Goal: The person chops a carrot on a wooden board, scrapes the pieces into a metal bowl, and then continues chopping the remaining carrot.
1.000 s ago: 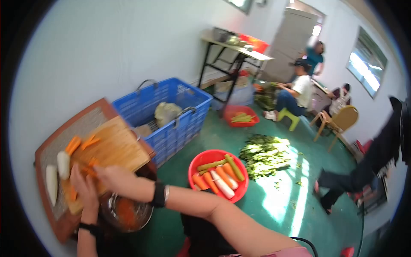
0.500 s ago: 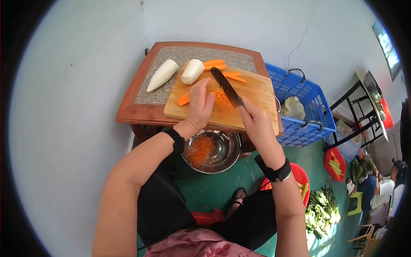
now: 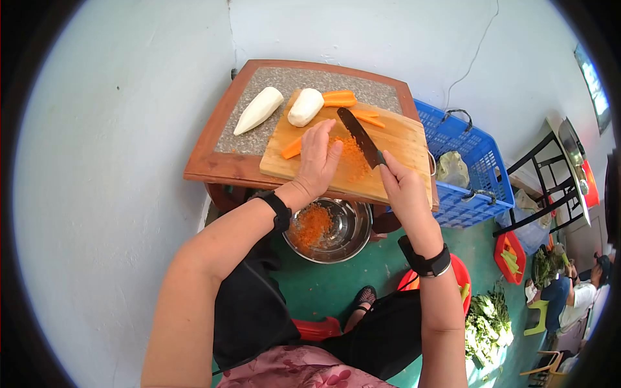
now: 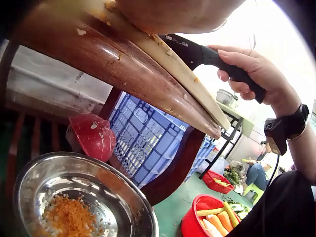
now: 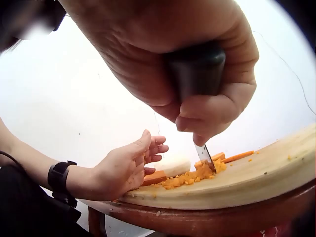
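Observation:
My right hand (image 3: 404,187) grips the black handle of a knife (image 3: 359,136), fingers curled round it in the right wrist view. The dark blade stands on the cutting board (image 3: 404,145) beside chopped carrot (image 3: 349,155). My left hand (image 3: 317,158) rests its edge on the board left of the chopped carrot, fingers loosely bent and holding nothing. A carrot piece (image 3: 292,148) lies beside the left hand. Farther back are a peeled white radish piece (image 3: 306,107), a carrot chunk (image 3: 339,98) and carrot slices (image 3: 369,118). Another white radish (image 3: 259,110) lies on the table.
Below the table (image 3: 220,167) edge is a steel bowl (image 3: 352,239) with chopped carrot. A blue crate (image 3: 482,155) stands to the right. A red basin (image 4: 190,224) of vegetables and leafy greens (image 3: 488,326) are on the floor. A seated person (image 3: 576,301) is at far right.
The head view has swung from the room to the table and board. Since half a second ago, both hands and the knife keep nearly the same places over the board.

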Motion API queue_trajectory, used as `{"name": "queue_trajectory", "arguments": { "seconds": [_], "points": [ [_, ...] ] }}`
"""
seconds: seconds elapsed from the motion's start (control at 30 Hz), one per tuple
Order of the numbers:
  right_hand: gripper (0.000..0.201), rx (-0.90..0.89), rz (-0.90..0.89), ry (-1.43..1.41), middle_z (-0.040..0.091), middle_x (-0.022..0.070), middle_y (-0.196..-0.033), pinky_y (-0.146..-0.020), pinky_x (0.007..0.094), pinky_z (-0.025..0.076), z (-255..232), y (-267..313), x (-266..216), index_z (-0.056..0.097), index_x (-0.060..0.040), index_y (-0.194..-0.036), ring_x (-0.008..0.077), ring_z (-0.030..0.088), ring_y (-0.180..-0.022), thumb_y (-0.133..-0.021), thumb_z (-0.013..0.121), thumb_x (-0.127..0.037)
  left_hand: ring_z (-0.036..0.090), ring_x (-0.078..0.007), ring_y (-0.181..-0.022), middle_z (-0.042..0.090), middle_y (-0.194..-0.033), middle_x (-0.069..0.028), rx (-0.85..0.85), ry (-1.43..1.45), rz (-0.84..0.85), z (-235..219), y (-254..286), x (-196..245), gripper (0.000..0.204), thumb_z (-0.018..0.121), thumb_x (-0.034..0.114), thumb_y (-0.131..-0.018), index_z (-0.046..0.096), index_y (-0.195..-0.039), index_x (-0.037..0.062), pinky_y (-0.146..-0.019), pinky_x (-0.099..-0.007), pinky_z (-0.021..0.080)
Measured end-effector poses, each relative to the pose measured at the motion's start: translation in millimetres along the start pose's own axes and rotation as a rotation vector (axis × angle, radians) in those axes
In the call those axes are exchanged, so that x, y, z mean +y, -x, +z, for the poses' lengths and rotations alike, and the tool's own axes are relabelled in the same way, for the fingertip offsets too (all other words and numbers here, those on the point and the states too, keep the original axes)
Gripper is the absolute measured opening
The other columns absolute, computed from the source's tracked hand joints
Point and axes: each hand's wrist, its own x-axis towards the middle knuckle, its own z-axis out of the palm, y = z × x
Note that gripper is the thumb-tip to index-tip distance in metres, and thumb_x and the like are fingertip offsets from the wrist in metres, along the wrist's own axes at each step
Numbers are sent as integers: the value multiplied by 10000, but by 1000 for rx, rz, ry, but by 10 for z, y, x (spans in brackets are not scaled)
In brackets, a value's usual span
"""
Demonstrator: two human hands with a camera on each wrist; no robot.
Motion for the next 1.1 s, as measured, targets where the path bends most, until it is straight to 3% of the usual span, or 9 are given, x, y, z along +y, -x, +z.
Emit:
{"name": "queue_trajectory", "arguments": {
  "seconds": [0.23,0.33,0.53,0.83,1.1],
  "points": [
    [325,56,-45,-41,623,318,-904,-726,398,511,35,-43,-50,599,22,-1210,412,655,-875,-935,575,-150,416,-372,-1194,468,-1283,-224,7,10,-13,4,1,-9,478,410,337,-1007,418,-1314,-30,-1047,-451,290],
    [322,-17,-4,-1,623,317,-897,-721,398,511,94,-47,30,598,23,-1211,413,656,-856,-937,571,-144,417,-372,-1192,468,-1280,-224,4,-2,-4,1,-8,-8,474,413,332,-1006,418,-1313,-30,-1046,-451,291],
    [332,19,48,-38,612,327,-884,-724,402,510,-22,-72,-158,594,29,-1211,417,657,-850,-930,571,-146,418,-375,-1191,470,-1277,-224,10,9,-7,2,-3,-17,468,418,319,-1003,417,-1313,-32,-1046,-451,293],
    [319,59,-24,-64,615,321,-888,-731,414,512,47,-109,-86,595,20,-1211,429,646,-881,-933,565,-135,422,-375,-1186,474,-1264,-227,13,8,-4,-2,-9,-16,468,420,316,-1001,418,-1310,-35,-1043,-453,295],
    [304,-4,-21,-40,613,325,-887,-727,415,511,120,-117,-56,605,18,-1193,429,643,-881,-929,570,-127,422,-372,-1185,475,-1266,-225,3,11,-22,-5,-18,-4,475,406,336,-1006,422,-1308,-30,-1043,-451,295]
  ]
}}
